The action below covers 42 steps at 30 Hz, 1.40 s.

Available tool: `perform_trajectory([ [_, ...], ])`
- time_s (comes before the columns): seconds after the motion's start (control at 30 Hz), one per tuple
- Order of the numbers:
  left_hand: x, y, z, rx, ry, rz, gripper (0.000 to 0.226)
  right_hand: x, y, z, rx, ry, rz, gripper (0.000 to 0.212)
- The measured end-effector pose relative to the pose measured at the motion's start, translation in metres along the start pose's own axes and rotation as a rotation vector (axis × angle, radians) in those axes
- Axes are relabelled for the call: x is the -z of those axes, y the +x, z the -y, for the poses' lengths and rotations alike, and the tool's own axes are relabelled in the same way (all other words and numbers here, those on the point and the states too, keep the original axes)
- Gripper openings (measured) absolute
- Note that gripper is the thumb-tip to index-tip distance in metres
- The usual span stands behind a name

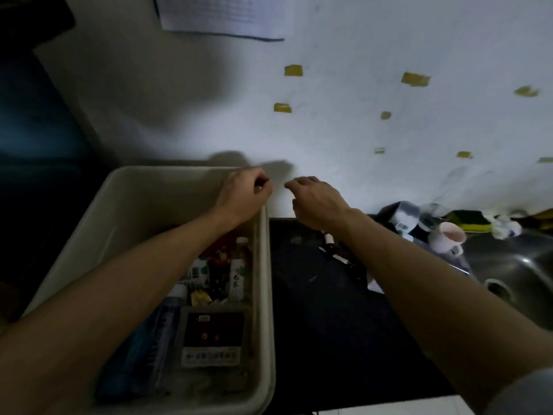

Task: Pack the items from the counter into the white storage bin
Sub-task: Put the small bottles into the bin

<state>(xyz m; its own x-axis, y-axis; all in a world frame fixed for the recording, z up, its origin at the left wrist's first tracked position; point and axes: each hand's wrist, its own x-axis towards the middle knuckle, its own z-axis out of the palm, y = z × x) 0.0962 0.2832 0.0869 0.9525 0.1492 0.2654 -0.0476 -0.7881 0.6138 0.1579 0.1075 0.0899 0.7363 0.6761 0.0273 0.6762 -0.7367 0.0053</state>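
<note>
The white storage bin (263, 324) stands at the left on the dark counter (323, 310). Inside it lie a clear bottle with a white cap (239, 272), a box with a dark label (213, 336), a blue-tinted bottle (155, 339), a yellow packet (200, 296) and red packets. My left hand (244, 191) is curled into a fist above the bin's far right corner, with nothing visible in it. My right hand (315, 200) hovers over the counter by the wall, its fingers loosely bent and holding nothing. Under my right wrist lie a small dark bottle with a white cap (329, 241) and other small dark items.
A pale mug (446, 241) lies on its side by the steel sink (526, 265). Behind it are a clear container (410, 215), a yellow-green sponge (471, 220) and a crumpled cloth (504, 227). The white wall (344, 130) rises just behind the counter. The lighting is dim.
</note>
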Motion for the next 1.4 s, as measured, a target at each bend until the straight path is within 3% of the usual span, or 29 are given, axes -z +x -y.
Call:
perform_trajectory([
  [0.17,-0.042,0.013,-0.042,-0.074,0.091,0.013,0.017,-0.016,-0.042,-0.070,-0.131,-0.024,0.101,0.040],
  [0.57,-0.175,0.005,-0.104,-0.070,0.268,0.229,0.018,-0.077,-0.140,-0.202,-0.304,0.023,0.271,0.035],
  [0.8,-0.230,-0.003,-0.100,0.106,0.334,0.325,0.023,-0.118,-0.153,-0.227,-0.295,0.125,0.287,0.040],
  [0.9,-0.247,-0.003,-0.092,0.207,0.327,0.361,0.018,-0.130,-0.148,-0.228,-0.244,0.162,0.241,0.036],
  [1.03,-0.267,-0.001,-0.077,0.325,0.327,0.397,0.029,-0.143,-0.134,-0.225,-0.197,0.208,0.198,0.029],
  [1.23,-0.294,0.009,-0.056,0.464,0.323,0.356,0.039,-0.165,-0.108,-0.217,-0.131,0.245,0.235,0.029],
  [1.4,-0.314,0.020,-0.043,0.582,0.273,0.279,0.045,-0.170,-0.077,-0.217,-0.161,0.222,0.129,0.029],
])
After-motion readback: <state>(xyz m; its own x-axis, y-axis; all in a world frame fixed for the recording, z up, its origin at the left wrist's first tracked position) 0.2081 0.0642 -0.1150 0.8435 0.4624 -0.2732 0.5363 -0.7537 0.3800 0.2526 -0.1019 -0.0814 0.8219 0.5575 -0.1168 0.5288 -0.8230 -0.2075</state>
